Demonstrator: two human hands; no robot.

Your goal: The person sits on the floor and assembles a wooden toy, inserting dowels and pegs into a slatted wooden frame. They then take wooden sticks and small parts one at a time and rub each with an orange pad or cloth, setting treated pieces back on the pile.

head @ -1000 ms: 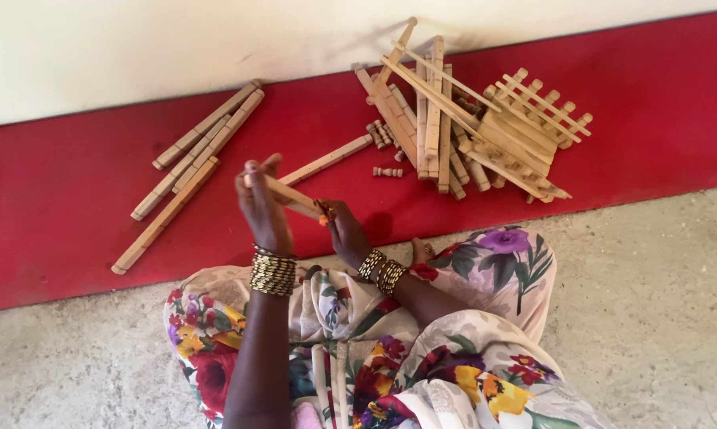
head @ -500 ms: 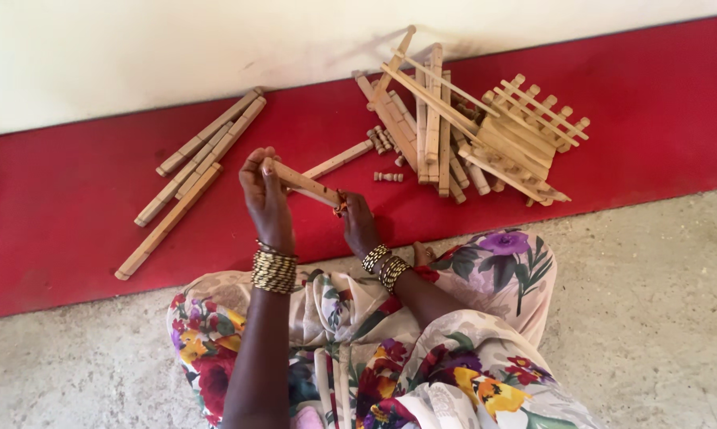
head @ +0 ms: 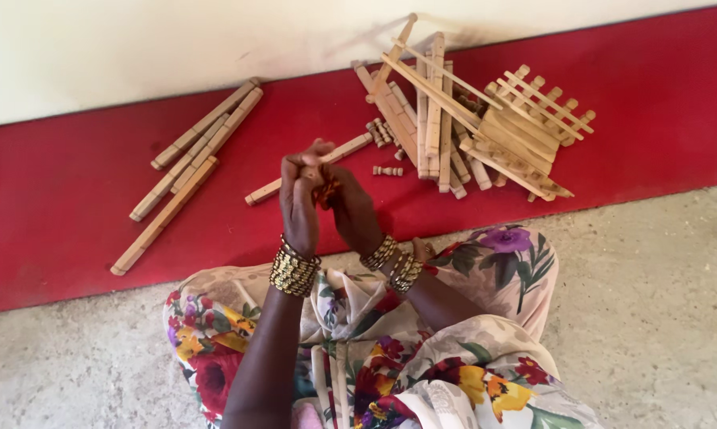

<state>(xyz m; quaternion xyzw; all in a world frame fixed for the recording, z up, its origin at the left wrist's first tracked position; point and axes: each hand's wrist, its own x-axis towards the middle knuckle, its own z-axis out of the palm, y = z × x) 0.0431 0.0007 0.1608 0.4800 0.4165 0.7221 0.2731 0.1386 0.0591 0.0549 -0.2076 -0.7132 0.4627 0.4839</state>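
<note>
So both hands, left hand [head: 299,202] and right hand [head: 352,208], pinch one small wooden piece [head: 320,171] together. Loose sticks [head: 191,163] lie nearby on the red floor strip [head: 56,214].

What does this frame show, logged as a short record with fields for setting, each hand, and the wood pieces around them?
setting: red strip of floor along a pale wall, rough grey floor in front
left hand: raised, fingers closed on a small piece, too hidden to identify
right hand: pressed against the left, fingers on the same piece
wrists: gold bangles on both
left pile: long wooden slats, loosely side by side
right pile: wooden slats and slatted frames, heaped crosswise
between: one loose slat, small turned pegs
lap: flowered cloth
</note>
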